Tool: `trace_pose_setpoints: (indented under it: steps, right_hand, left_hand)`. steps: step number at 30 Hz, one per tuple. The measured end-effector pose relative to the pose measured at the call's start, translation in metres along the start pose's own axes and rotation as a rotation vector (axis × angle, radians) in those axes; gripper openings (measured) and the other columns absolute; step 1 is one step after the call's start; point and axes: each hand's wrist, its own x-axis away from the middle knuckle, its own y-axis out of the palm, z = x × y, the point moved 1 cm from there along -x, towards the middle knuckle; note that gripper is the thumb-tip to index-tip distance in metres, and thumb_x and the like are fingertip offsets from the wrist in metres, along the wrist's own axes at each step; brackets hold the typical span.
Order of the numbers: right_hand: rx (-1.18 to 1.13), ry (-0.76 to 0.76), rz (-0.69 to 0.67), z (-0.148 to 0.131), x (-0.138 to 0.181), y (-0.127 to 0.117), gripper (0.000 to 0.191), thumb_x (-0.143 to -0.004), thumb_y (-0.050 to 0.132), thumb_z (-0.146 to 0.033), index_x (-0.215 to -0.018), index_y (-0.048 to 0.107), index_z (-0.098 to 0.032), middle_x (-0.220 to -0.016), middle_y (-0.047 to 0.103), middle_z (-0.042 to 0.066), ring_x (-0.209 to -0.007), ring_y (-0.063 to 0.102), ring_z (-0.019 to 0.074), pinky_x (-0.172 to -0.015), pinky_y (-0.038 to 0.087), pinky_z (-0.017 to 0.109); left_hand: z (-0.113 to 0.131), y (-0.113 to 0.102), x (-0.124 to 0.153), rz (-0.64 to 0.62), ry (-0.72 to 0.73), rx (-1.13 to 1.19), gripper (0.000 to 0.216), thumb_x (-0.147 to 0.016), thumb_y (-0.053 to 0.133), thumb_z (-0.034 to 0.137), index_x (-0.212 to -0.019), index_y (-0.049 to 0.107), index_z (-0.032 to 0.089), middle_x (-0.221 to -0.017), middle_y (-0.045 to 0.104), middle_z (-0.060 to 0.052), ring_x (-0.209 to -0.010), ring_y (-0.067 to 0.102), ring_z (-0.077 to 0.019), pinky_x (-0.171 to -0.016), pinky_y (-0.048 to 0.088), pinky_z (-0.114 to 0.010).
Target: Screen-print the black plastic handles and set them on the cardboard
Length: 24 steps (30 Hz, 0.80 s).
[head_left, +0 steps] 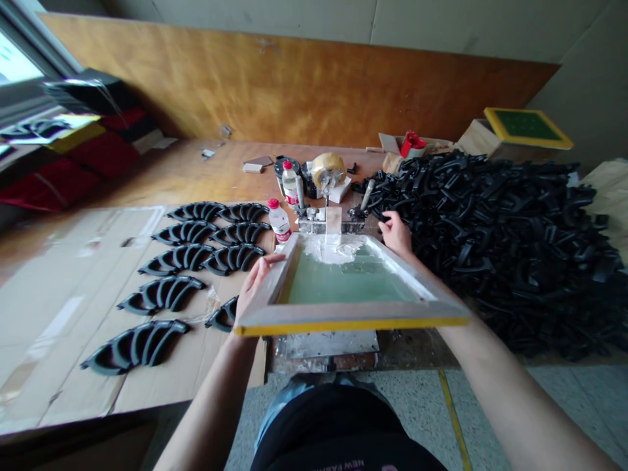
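Grey, yellow-edged rectangular screen frame [353, 315], gripped by the left hand [253, 282], is best kept steady; curled right hand [396, 234], contents can't be told.

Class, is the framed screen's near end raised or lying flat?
Raised: the framed screen hangs above the metal plate, its right near corner covering part of the right forearm that passes beneath.
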Motion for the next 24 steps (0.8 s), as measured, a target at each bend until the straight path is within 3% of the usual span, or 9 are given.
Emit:
trace_pose_setpoints:
  steps: [3, 7, 9, 12, 15, 18, 20, 22, 24]
  right_hand:
    - [-0.026, 0.020, -0.119, 0.021, 0.035, 0.017, 0.025, -0.089, 0.054, -0.030, -0.108, 0.062, -0.017, -0.087, 0.066, 0.005, -0.082, 0.060, 0.0220, -0.080, 0.048, 0.036]
    - [-0.061, -0.290, -0.334, 0.005, 0.082, 0.054, 0.011, -0.081, 0.069, -0.024, -0.091, 0.064, -0.020, -0.092, 0.066, 0.003, -0.091, 0.058, 0.0197, -0.086, 0.045, 0.034]
    - [-0.038, -0.379, -0.350, -0.012, 0.100, 0.061, 0.011, -0.081, 0.070, -0.020, -0.090, 0.064, -0.019, -0.095, 0.064, 0.005, -0.096, 0.055, 0.0209, -0.088, 0.044, 0.036]
    - [-0.013, -0.435, -0.286, -0.043, 0.131, 0.057, 0.006, -0.086, 0.065, -0.021, -0.092, 0.065, -0.019, -0.093, 0.062, 0.007, -0.097, 0.053, 0.0222, -0.087, 0.044, 0.036]
    - [-0.011, -0.713, -0.360, -0.070, 0.166, 0.055, 0.012, -0.092, 0.057, -0.028, -0.096, 0.067, -0.022, -0.090, 0.063, 0.006, -0.097, 0.053, 0.0216, -0.090, 0.043, 0.036]
    - [-0.053, -0.891, -0.433, -0.063, 0.165, 0.055, 0.020, -0.092, 0.057, -0.039, -0.100, 0.068, -0.024, -0.091, 0.066, 0.004, -0.098, 0.054, 0.0198, -0.096, 0.041, 0.035]
    - [0.012, -0.693, -0.370, -0.031, 0.131, 0.047, 0.020, -0.090, 0.060, -0.039, -0.100, 0.069, -0.025, -0.095, 0.067, 0.003, -0.099, 0.055, 0.0198, -0.097, 0.042, 0.036]
    - [0.174, -0.274, -0.222, 0.018, 0.081, 0.027, 0.021, -0.089, 0.060, -0.036, -0.106, 0.068, -0.025, -0.103, 0.066, 0.004, -0.102, 0.055, 0.0213, -0.096, 0.042, 0.038]
    - [0.238, -0.107, -0.139, 0.070, 0.033, 0.002, 0.031, -0.091, 0.055, -0.035, -0.120, 0.062, -0.024, -0.116, 0.062, 0.009, -0.111, 0.050, 0.0257, -0.099, 0.039, 0.046]
  left_hand:
    - [0.020, 0.016, -0.022, 0.007, 0.096, 0.168, 0.053, -0.085, 0.049, 0.060, -0.113, 0.062, 0.017, -0.096, 0.069, -0.007, -0.082, 0.066, -0.0178, -0.067, 0.053, -0.027]
    - [0.005, 0.033, -0.024, 0.137, 0.074, 0.250, 0.048, -0.086, 0.051, 0.056, -0.117, 0.056, 0.020, -0.092, 0.069, -0.006, -0.079, 0.066, -0.0158, -0.061, 0.052, -0.024]
    - [-0.024, 0.042, -0.006, 0.069, -0.103, 0.240, 0.049, -0.084, 0.054, 0.056, -0.117, 0.055, 0.019, -0.095, 0.071, -0.008, -0.077, 0.066, -0.0161, -0.059, 0.051, -0.024]
    - [-0.076, 0.055, 0.032, -0.171, -0.499, 0.203, 0.054, -0.081, 0.059, 0.058, -0.118, 0.057, 0.018, -0.111, 0.070, -0.016, -0.087, 0.069, -0.0234, -0.061, 0.055, -0.030]
    - [-0.115, 0.052, 0.058, -0.110, -0.642, 0.274, 0.045, -0.082, 0.059, 0.056, -0.109, 0.061, 0.020, -0.105, 0.071, -0.012, -0.092, 0.070, -0.0243, -0.067, 0.057, -0.032]
    - [-0.135, 0.021, 0.063, 0.049, -0.669, 0.245, 0.032, -0.083, 0.059, 0.047, -0.099, 0.063, 0.020, -0.092, 0.072, -0.007, -0.080, 0.071, -0.0201, -0.060, 0.056, -0.028]
    - [-0.143, -0.016, 0.060, 0.179, -0.657, 0.190, 0.025, -0.084, 0.056, 0.043, -0.094, 0.061, 0.021, -0.088, 0.071, -0.005, -0.076, 0.071, -0.0196, -0.059, 0.056, -0.029]
    - [-0.150, -0.061, 0.057, 0.372, -0.625, 0.115, 0.019, -0.085, 0.052, 0.041, -0.085, 0.057, 0.023, -0.077, 0.068, -0.001, -0.072, 0.070, -0.0195, -0.063, 0.058, -0.031]
    - [-0.160, -0.105, 0.055, 0.505, -0.605, 0.007, 0.017, -0.086, 0.049, 0.039, -0.083, 0.055, 0.024, -0.073, 0.067, 0.000, -0.071, 0.070, -0.0203, -0.068, 0.058, -0.034]
